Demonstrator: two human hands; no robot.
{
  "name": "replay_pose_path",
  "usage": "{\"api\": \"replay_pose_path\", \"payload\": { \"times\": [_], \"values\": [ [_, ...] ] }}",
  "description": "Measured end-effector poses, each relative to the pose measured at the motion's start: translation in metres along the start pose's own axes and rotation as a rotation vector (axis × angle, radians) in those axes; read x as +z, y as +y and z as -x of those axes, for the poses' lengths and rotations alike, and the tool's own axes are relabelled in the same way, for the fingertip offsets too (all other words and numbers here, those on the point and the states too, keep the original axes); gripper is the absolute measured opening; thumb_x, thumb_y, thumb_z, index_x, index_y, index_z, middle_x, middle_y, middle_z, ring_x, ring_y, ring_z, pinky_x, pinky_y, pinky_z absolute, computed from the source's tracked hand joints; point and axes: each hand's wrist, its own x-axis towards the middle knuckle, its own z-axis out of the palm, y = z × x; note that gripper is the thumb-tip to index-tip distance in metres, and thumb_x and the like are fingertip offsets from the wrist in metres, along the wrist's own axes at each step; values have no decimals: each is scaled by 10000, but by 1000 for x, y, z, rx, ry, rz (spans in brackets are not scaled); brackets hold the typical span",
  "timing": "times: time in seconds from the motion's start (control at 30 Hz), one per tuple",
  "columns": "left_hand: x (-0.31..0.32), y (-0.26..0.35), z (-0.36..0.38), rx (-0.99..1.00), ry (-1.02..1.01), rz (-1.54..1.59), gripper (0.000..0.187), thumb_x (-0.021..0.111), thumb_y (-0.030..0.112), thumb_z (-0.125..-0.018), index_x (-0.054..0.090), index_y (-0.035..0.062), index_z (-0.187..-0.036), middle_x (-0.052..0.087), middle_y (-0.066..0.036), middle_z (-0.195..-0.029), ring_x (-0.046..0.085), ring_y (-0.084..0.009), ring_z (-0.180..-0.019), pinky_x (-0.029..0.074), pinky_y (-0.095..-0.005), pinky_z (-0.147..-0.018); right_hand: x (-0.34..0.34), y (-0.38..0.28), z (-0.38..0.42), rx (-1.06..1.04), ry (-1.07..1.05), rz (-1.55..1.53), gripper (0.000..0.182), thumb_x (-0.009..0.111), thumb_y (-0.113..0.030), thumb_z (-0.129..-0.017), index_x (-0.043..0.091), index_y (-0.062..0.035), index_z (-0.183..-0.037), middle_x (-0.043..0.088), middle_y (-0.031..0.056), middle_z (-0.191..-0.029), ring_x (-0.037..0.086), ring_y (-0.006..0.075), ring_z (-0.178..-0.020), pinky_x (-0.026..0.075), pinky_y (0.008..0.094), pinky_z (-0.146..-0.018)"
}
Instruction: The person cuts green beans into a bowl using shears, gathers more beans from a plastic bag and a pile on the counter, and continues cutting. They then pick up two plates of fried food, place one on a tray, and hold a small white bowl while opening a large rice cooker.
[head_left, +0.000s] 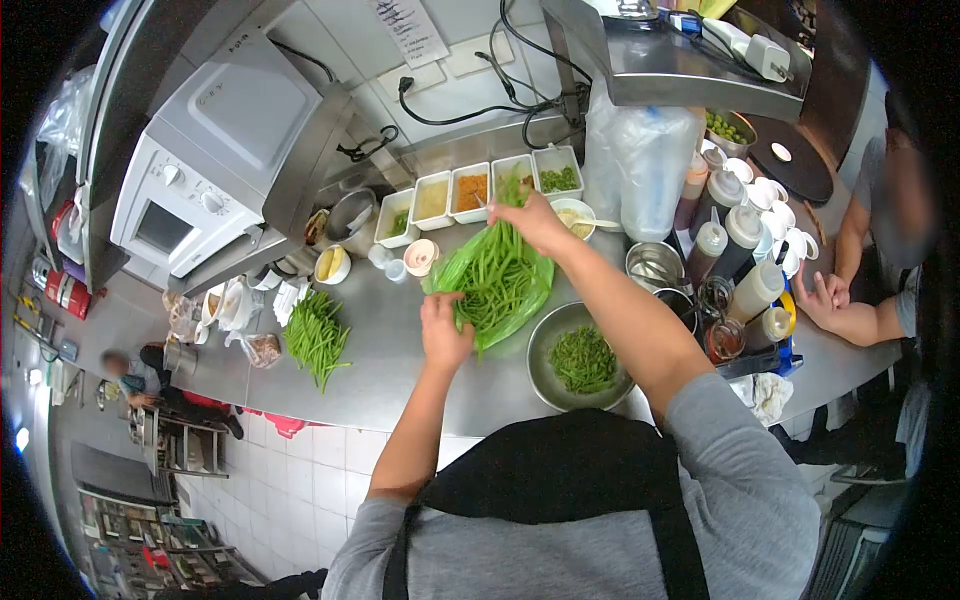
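Note:
A green plastic bag (535, 291) full of long green beans (492, 285) lies on the steel counter (400, 385) in front of me. My left hand (445, 328) is closed on the bag's left edge. At the bag's top, my right hand (527, 220) has its fingers pinched together around something I cannot make out. A pile of loose green beans (316, 338) rests on the counter to the left. Right of the bag, a steel bowl (541, 366) holds cut green pieces (583, 360).
White tubs (432, 201) of chopped food line the wall. Squeeze bottles (743, 228) and cups (783, 215) crowd the right side, below a steel shelf (700, 88). A microwave (205, 170) stands at left. A co-worker's hands (835, 300) are at far right; another person sits far left.

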Motion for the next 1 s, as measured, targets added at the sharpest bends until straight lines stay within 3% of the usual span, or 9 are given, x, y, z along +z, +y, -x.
{"api": "replay_pose_path", "payload": {
  "times": [0.1, 0.13, 0.3, 0.4, 0.57, 0.7, 0.8, 0.9, 1.0],
  "values": [
    [-9, 10, -20, -44, 113, 145, 579, 699, 63, -640, 441, 65, -1159, 492, -139, -1106, 500, -305, -1037, 408, -369, -893, 5, 11, -4, 59, -97, 368, 351, 677, -249, -774, 580, 20, -978, 645, 85, -838, 594, 158, -767, 464, 303, -726],
    [-13, 24, -32, -63, 114, 296, 632, 712, 67, -630, 413, 64, -1186, 496, -138, -1115, 501, -294, -1050, 410, -365, -894, 11, 10, -4, 205, -243, 158, 411, 688, -299, -767, 582, 7, -1019, 650, 104, -909, 599, 166, -856, 458, 307, -780],
    [-4, 40, -69, -158, -4, 443, 927, 768, 79, -568, 246, 8, -1331, 421, -162, -1275, 439, -275, -1163, 359, -343, -978, 53, 7, 27, -65, -229, 221, 405, 701, -272, -763, 549, -17, -1040, 566, 113, -1053, 531, 197, -972, 420, 307, -854],
    [33, 15, -71, -75, 25, 723, 914, 760, 48, -573, 248, 9, -1329, 383, -147, -1317, 431, -246, -1171, 346, -331, -985, 54, 24, 29, -175, -241, 252, 464, 724, -278, -725, 518, -34, -1062, 463, 130, -1137, 463, 263, -1064, 372, 338, -925],
    [28, 25, -65, -265, 96, 769, 284, 687, -10, -633, 587, -12, -899, 639, -92, -866, 611, -188, -807, 479, -312, -730, 38, 16, 24, -311, -212, 509, 521, 705, -325, -732, 493, -54, -1123, 440, 147, -1170, 445, 325, -1117, 356, 390, -952],
    [25, 25, -64, -301, 19, 783, 267, 697, 69, -653, 588, -6, -885, 648, -117, -838, 623, -210, -778, 481, -317, -709, 45, -40, 26, -513, -149, 481, 477, 592, -334, -832, 478, -56, -1203, 481, 207, -1202, 467, 353, -1107, 366, 405, -947],
    [36, 17, -69, -179, 125, 657, 312, 716, 107, -644, 593, -8, -908, 656, -137, -838, 633, -245, -781, 481, -335, -707, 48, -28, 26, -389, -456, 662, 443, 517, -358, -873, 507, -60, -1200, 514, 196, -1184, 481, 348, -1093, 364, 400, -948],
    [31, 17, -63, -335, 14, 617, 359, 734, 151, -637, 597, -10, -926, 653, -164, -905, 633, -264, -836, 477, -364, -725, 53, -18, 13, -382, -381, 607, 435, 465, -381, -897, 532, -59, -1181, 515, 175, -1215, 481, 331, -1115, 357, 387, -963],
    [18, 32, -60, -239, -56, 510, 302, 721, 129, -662, 598, -1, -906, 647, -117, -902, 620, -241, -837, 473, -350, -738, 54, -11, 11, -249, -498, 494, 488, 452, -422, -895, 500, -67, -1226, 479, 160, -1277, 457, 304, -1166, 348, 363, -977]
  ]
}}
